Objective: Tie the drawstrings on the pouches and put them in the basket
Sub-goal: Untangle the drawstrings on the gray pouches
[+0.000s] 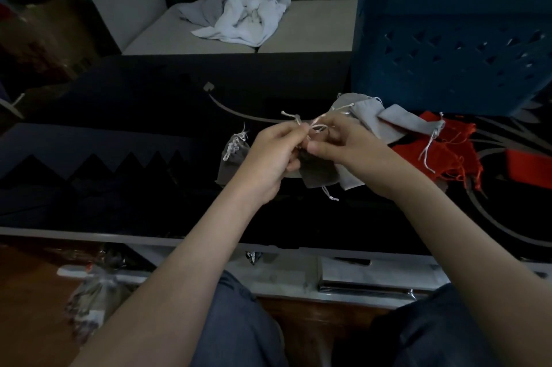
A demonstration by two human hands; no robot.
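We see both hands meeting over the middle of the black table (119, 127), working on one dark grey pouch (318, 172). The left hand (273, 157) has its fingers curled in, with thumb and forefinger pinching the white drawstring (318, 128) at the pouch's neck; a short free end of the cord sticks out up and to the left of that pinch. The right hand (349, 147) is curled as well, and its fingertips nip a small loop of the same cord just beside the left fingers. The pouch hangs below and between the two hands, and one more cord end trails from under it onto the table.

Just left of the left hand we find a tied pouch (231, 163) lying on the table, its knotted cord bunched at the top. Behind and under the right hand lies a loose heap of light grey pouches (367, 115), their cords loose, and to the right of them some red pouches (448, 154) with frayed edges. The blue basket (433, 38), with triangular cut-outs in its wall, stands at the far right of the table, near the heap; we cannot see into it.

A grey cable tie (227, 107) curves across the table beyond the hands. Past the table's far edge a crumpled white cloth (248, 17) rests on a beige sofa (185, 38)
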